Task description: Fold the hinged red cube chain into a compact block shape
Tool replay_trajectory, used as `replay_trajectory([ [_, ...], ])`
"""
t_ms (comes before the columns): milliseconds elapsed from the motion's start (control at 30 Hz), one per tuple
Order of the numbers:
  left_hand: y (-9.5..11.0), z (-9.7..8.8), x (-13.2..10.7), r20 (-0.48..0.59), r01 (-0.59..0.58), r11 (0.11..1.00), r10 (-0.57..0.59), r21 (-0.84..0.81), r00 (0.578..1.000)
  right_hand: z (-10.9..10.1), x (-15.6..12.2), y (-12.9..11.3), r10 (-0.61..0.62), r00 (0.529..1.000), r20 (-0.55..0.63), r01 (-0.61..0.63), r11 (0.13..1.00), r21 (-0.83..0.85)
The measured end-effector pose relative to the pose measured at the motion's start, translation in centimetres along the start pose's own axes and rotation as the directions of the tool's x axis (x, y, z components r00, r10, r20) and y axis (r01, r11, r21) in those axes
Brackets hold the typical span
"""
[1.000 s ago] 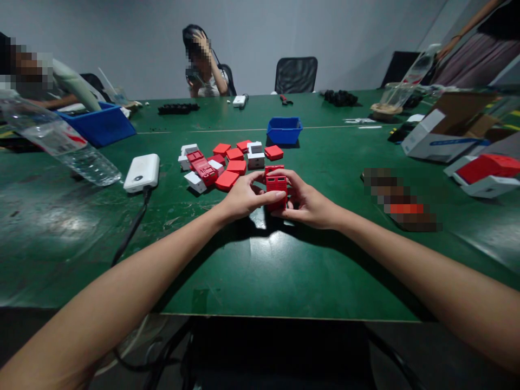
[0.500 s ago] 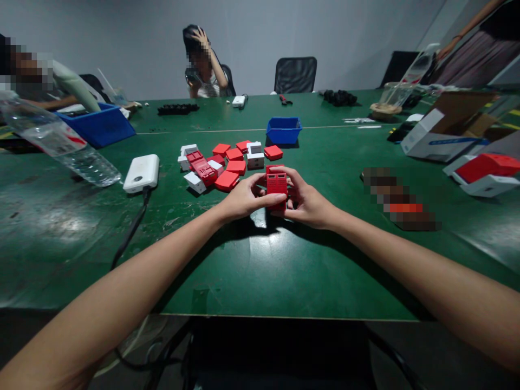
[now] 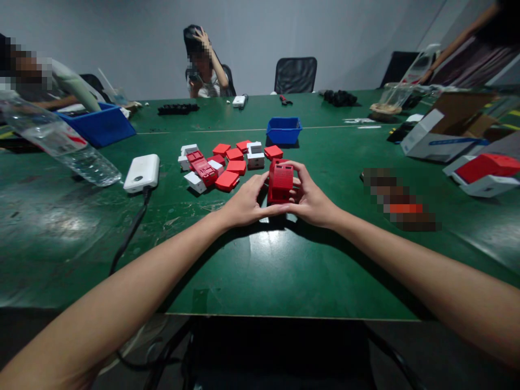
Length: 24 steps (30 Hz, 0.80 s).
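Observation:
Both my hands hold one red plastic case (image 3: 281, 183) just above the green table (image 3: 260, 265). My left hand (image 3: 246, 205) grips its left side and bottom with thumb and fingers closed on it. My right hand (image 3: 310, 199) wraps its right side, with a finger over the top. Just beyond lies a pile of red and white case parts (image 3: 227, 160). A small blue bin (image 3: 284, 130) stands behind the pile.
A white power bank (image 3: 142, 172) with a black cable and a lying water bottle (image 3: 57, 142) are at the left. A larger blue bin (image 3: 99, 124) sits far left. Cardboard boxes (image 3: 442, 132) and a red-and-white part (image 3: 485, 172) are at the right. People sit at the table's far side and edges.
I have turned the red case in my hands: its slotted face gave way to a perforated side, and it sits a little higher. The pile has not moved.

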State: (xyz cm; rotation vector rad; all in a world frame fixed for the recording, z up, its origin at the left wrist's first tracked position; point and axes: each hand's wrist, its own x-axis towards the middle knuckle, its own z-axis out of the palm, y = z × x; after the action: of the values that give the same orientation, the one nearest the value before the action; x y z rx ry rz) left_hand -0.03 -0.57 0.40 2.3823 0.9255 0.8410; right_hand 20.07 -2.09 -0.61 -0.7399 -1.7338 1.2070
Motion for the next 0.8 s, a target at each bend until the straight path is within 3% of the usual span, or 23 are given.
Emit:
replay_trajectory([
  [133,0.0,-0.1,-0.2,0.143,-0.081,0.961,0.045,0.264,0.989,-0.3,0.4,0.0,0.088,0.985,-0.149,-0.077,0.994,0.082],
  [300,0.2,-0.2,-0.3,0.191,-0.1,0.921,0.029,0.376,0.981,-0.8,0.7,0.4,0.164,0.956,-0.245,-0.129,0.98,0.151],
  [600,0.2,-0.3,-0.3,0.206,-0.103,0.916,0.022,0.388,0.978,-0.7,0.7,-0.5,0.229,0.946,-0.229,-0.173,0.955,0.241],
  [800,0.0,-0.1,-0.3,0.202,-0.125,0.912,0.047,0.392,0.978,-1.1,0.6,-1.2,0.292,0.944,-0.153,-0.222,0.907,0.358],
])
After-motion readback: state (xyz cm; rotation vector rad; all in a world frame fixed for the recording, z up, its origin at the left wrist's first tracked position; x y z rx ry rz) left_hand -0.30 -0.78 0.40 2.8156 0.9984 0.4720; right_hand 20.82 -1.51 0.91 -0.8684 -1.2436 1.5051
